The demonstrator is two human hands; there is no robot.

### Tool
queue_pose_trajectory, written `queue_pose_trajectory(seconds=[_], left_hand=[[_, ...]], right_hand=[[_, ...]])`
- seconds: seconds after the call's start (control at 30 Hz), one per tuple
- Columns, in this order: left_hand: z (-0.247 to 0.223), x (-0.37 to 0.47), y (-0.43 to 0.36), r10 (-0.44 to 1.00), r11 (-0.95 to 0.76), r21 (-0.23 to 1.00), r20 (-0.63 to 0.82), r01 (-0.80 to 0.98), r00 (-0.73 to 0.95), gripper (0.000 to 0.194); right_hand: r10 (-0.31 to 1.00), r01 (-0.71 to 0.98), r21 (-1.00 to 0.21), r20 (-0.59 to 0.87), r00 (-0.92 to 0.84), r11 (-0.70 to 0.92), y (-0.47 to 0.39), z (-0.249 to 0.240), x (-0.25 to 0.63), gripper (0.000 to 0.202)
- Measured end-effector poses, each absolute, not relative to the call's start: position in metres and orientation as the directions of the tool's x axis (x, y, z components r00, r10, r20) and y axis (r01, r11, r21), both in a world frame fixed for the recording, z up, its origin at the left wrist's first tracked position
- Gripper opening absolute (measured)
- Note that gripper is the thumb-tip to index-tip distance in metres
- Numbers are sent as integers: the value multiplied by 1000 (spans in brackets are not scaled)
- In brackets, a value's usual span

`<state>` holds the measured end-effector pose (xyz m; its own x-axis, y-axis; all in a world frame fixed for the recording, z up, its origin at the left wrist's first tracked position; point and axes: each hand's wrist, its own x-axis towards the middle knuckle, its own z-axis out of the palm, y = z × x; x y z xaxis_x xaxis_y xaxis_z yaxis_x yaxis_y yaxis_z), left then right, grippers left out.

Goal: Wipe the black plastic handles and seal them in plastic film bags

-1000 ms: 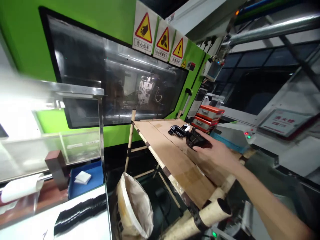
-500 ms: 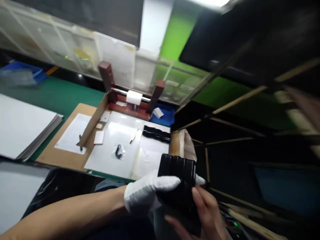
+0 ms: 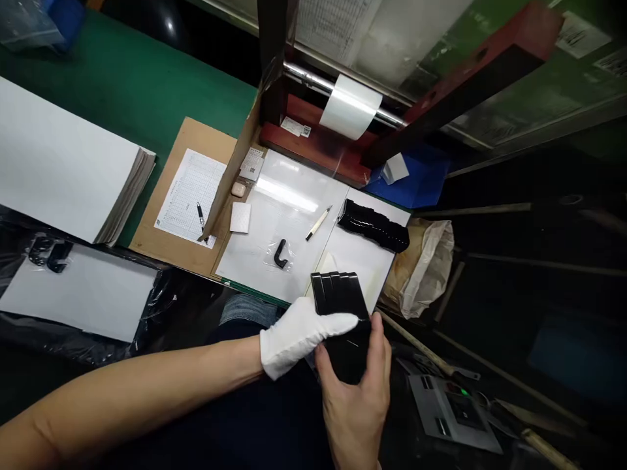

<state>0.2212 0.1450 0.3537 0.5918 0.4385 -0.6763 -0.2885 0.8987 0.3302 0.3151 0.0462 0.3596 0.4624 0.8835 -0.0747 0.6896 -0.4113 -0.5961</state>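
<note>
A stack of glossy black pieces (image 3: 339, 292) is held between my two hands near the table's front edge. My left hand (image 3: 304, 331), in a white glove, grips the stack with its thumb across the near face. Bare, my right hand (image 3: 356, 391) clasps the lower end between thumb and fingers. On the white work surface (image 3: 255, 241) lie a small curved black part (image 3: 281, 253) on clear plastic film and a pale craft knife (image 3: 319, 223). Behind the stack, a row of similar black pieces (image 3: 373, 226) lies on the white sheet.
A red stand holds a white label roll (image 3: 351, 106) at the back. Right of it are a blue tray (image 3: 416, 176) and a pale bag (image 3: 425, 264). At left lie a paper stack (image 3: 63, 156), a printed form (image 3: 191, 196) and a pen (image 3: 200, 217).
My view has tilted down and come nearer to the table. The black stack has turned in my hands, and my right hand has shifted to its lower end.
</note>
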Motion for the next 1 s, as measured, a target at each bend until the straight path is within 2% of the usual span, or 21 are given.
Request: queue_pose_trajectory(seconds=[0.1,0.23,0.4,0.5,0.6,0.7,0.83,1.0], left_hand=[[340,226,145,450,893,368,-697,-260,558,53],[313,238,148,480,874,441,-716,-205,508,59],[286,226,161,513,842,539,-790,-16,336,72],[280,193,166,514,831,545,-830,112,218,73],[279,159,168,494,848,508,-861,153,119,76],[280,140,170,473,867,475,-879,151,48,77],[279,138,170,490,842,477,-872,252,12,72],[278,152,167,539,784,531,-839,323,71,47]], right_hand=[[844,647,-588,-121,522,-485,50,351,307,86],[775,548,-633,-134,618,-547,55,316,305,76],[622,434,-614,-121,774,-659,78,217,333,75],[533,378,-590,-106,840,-714,102,150,350,62],[498,357,-575,-102,861,-736,121,105,355,50],[474,342,-560,-105,874,-755,128,83,351,49],[475,329,-556,-137,869,-763,129,69,342,50],[502,343,-599,-115,857,-724,129,74,333,56]])
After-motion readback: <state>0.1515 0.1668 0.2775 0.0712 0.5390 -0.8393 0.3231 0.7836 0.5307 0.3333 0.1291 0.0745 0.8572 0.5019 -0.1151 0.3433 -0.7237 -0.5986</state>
